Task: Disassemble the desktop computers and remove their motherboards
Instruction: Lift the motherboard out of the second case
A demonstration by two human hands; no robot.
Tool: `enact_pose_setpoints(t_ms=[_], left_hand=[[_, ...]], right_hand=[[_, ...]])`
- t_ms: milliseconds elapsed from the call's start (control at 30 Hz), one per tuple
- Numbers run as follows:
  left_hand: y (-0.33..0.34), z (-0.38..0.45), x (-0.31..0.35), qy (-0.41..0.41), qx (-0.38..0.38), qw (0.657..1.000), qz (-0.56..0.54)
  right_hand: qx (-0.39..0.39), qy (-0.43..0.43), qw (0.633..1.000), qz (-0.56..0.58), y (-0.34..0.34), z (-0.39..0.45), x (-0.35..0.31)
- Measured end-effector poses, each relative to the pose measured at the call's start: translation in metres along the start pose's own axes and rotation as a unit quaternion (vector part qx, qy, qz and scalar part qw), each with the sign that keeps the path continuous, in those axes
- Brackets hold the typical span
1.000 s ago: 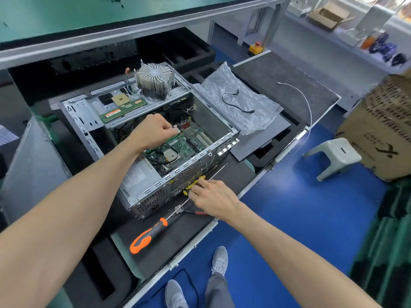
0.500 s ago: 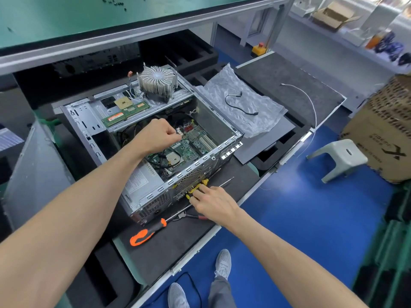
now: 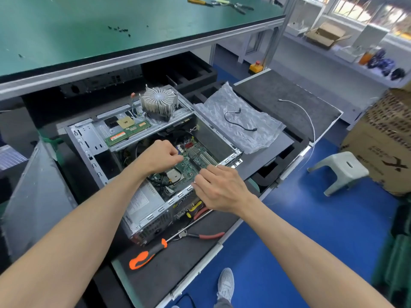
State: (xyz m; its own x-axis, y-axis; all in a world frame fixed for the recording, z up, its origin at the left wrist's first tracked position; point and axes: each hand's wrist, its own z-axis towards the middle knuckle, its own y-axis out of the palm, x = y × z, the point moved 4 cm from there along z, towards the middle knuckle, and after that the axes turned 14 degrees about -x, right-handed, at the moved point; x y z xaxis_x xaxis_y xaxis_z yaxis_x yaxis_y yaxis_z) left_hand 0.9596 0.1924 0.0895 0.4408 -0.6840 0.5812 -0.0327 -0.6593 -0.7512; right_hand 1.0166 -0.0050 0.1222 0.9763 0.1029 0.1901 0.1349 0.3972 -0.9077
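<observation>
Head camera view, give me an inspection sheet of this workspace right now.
Surface: dark mat on a low bench.
Job's things: open computer case; motherboard inside it; heatsink and memory stick lying on the case frame.
Clutter: orange-handled screwdriver, red-handled pliers, bubble wrap.
Hands: left hand curled over the board; right hand at the case's near rim; what they grip is hidden.
Cables: black cable on the wrap; white cable on the mat.
Surroundings: grey stool, cardboard boxes, blue floor.
</observation>
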Motion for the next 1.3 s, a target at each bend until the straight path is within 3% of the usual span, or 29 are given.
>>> enact_pose_setpoints(t_ms=[100,200,367,500,567,600,633,667,733,800,833,900,1000,1300], left_hand=[[-0.001,0.001,0.000,0.006,0.011,1.000,0.010],[-0.002,0.002,0.000,-0.001,0.023,1.000,0.011],[-0.002,0.005,-0.003,-0.042,0.016,0.999,0.007],[-0.002,0.007,-0.001,-0.053,-0.018,0.996,0.063],[-0.003,0.009,-0.003,-0.067,-0.029,0.997,0.013],[-0.003,0.011,-0.005,-0.071,-0.030,0.994,-0.077],[-0.003,0.013,-0.007,-0.061,-0.034,0.975,-0.210],[-0.002,0.015,-0.008,-0.033,-0.039,0.930,-0.364],[-0.003,0.016,-0.007,0.035,-0.050,0.778,-0.626],[-0.006,0.017,-0.002,0.101,-0.066,0.631,-0.767],[-0.008,0.018,0.000,0.125,-0.068,0.577,-0.804],[-0.011,0.018,0.002,0.149,-0.063,0.514,-0.842],[-0.013,0.021,0.003,0.154,-0.055,0.478,-0.863],[-0.014,0.023,-0.003,0.152,-0.030,0.465,-0.872]], right_hand=[[-0.003,0.017,1.000,0.010,-0.005,0.023,0.008],[-0.072,0.078,0.993,0.051,0.001,0.042,0.018],[-0.256,0.207,0.922,0.206,0.032,0.055,0.039],[-0.308,0.242,0.888,0.243,0.044,0.058,0.043],[-0.324,0.251,0.880,0.238,0.048,0.059,0.043],[-0.328,0.256,0.879,0.234,0.049,0.059,0.042],[-0.329,0.259,0.879,0.229,0.050,0.060,0.042],[-0.329,0.261,0.879,0.224,0.050,0.060,0.041],[-0.330,0.263,0.880,0.216,0.051,0.060,0.041],[-0.336,0.263,0.879,0.213,0.052,0.061,0.042],[-0.340,0.264,0.877,0.212,0.053,0.061,0.043],[-0.347,0.263,0.876,0.208,0.053,0.061,0.043],[-0.352,0.264,0.874,0.206,0.055,0.061,0.043],[-0.357,0.264,0.873,0.203,0.056,0.060,0.044]])
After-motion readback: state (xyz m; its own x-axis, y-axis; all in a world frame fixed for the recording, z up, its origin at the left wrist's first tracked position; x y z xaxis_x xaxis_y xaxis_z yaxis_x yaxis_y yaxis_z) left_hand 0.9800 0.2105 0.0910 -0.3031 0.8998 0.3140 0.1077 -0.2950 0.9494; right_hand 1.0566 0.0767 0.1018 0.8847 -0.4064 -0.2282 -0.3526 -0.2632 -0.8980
